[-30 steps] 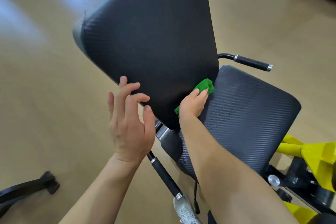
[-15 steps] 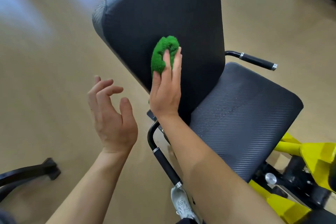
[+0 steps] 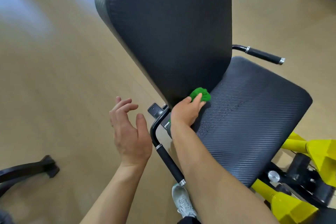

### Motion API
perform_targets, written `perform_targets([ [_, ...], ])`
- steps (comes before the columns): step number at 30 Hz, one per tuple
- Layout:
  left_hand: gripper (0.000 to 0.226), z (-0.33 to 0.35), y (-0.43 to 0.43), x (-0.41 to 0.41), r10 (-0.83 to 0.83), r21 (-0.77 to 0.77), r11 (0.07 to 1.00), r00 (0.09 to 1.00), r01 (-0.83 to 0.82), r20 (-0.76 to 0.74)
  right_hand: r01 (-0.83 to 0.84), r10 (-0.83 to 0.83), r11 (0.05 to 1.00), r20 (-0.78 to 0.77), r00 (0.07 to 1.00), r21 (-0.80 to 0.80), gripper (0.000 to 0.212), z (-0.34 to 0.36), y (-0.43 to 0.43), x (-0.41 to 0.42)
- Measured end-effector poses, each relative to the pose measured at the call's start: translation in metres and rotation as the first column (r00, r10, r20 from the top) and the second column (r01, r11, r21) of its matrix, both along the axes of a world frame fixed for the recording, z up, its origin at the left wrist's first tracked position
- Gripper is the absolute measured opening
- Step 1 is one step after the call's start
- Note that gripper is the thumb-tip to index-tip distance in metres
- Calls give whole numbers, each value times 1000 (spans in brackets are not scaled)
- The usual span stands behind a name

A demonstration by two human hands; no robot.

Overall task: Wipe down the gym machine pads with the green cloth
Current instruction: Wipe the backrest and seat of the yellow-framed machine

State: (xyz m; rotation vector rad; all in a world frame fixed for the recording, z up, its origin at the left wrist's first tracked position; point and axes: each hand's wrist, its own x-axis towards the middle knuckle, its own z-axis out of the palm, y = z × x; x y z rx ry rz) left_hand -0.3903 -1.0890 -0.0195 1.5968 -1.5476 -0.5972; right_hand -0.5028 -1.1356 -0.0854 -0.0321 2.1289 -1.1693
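A tall black back pad [image 3: 172, 31] rises in front of me, with a ribbed black seat pad [image 3: 254, 120] below it to the right. My right hand [image 3: 185, 112] presses the bunched green cloth [image 3: 201, 94] against the bottom of the back pad, right where it meets the seat. A small bit of the cloth shows below my wrist. My left hand [image 3: 129, 131] hovers in the air to the left of the machine, fingers spread, holding nothing and touching nothing.
Two black handles flank the seat: a near handle [image 3: 169, 162] and a far handle [image 3: 263, 54]. The yellow frame [image 3: 318, 152] runs under the seat at lower right. Black feet of other machines [image 3: 36, 167] stand on the tan floor. My grey shoe [image 3: 183, 203] is below.
My right hand slid the cloth from the middle of the back pad down to its bottom edge by the seat. My left hand stayed off the pad, drifting slightly right.
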Motion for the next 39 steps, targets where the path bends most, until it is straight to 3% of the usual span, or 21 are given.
perform_targets([
  [4,24,18,-8,-2,46,44,998,997,-44,-55,-20,17,999,-79,997,-26,54,27,-11,2],
  [9,23,24,-20,-4,91,72,994,989,-83,-113,138,-142,987,39,989,84,54,11,5,-21],
  [15,22,3,-13,3,150,150,980,984,-134,-101,35,-38,997,38,999,68,47,-17,32,-24],
  [22,23,7,3,4,149,232,963,988,-134,-48,231,-222,973,256,941,-5,43,4,21,-8],
  [28,21,50,-17,-5,101,251,965,989,-72,-106,250,-189,957,334,923,-149,53,74,-3,4],
  [33,23,95,-41,-10,-47,126,990,993,61,-105,202,-56,907,369,928,-371,49,142,-29,19],
  [39,16,134,-63,-11,87,137,989,956,-50,-282,154,123,829,443,888,-537,53,210,-39,11],
])
